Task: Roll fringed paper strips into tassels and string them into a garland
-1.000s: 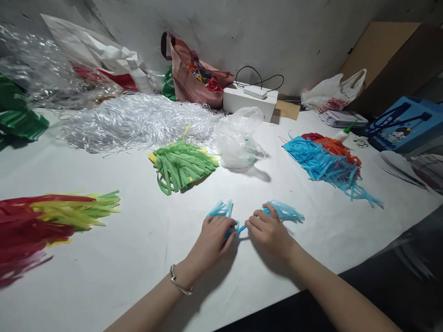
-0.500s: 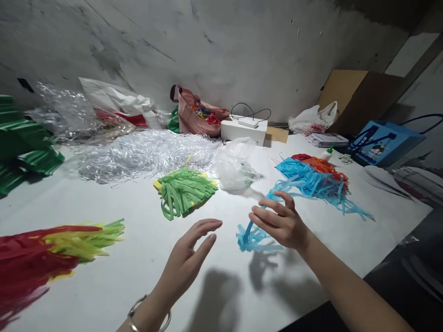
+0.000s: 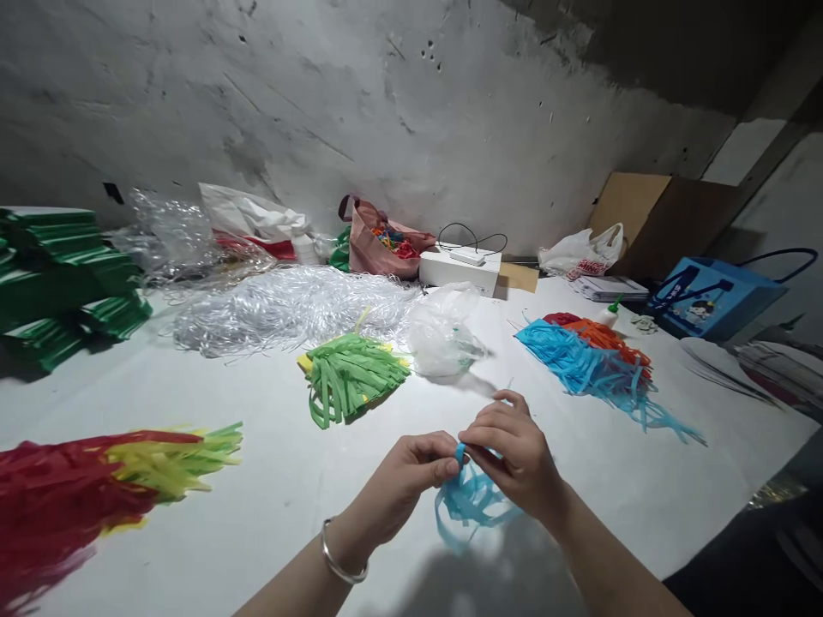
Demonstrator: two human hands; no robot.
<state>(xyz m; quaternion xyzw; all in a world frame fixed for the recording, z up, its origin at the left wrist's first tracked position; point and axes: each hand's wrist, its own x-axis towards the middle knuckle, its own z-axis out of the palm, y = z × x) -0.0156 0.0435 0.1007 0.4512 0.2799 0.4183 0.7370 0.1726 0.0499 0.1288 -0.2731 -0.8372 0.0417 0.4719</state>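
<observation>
Between my two hands hangs a light-blue paper tassel (image 3: 472, 497), its cut strips dangling above the white tabletop. My left hand (image 3: 415, 476), with a silver bangle at the wrist, pinches the tassel's folded top between thumb and fingertips. From the other side my right hand (image 3: 514, 446) closes its fingers on the same top; its fingertips are partly hidden. A pile of blue fringed tissue paper (image 3: 572, 356) lies to the right, beside orange fringed paper (image 3: 604, 338). Green fringed paper (image 3: 353, 373) lies beyond my left hand.
Red and yellow fringed paper (image 3: 70, 480) lies at the left, with stacked green bundles (image 3: 64, 274) behind. Silvery strands (image 3: 296, 304), a clear plastic bag (image 3: 447, 330), a pink bag (image 3: 379, 244) and a white box (image 3: 459, 270) stand towards the wall. A blue bag (image 3: 713, 296) is at the right.
My hands have come together. The blue strip piece, earlier held by my right hand alone, now hangs folded between both, and my left hand has closed on it. The view has tilted up slightly.
</observation>
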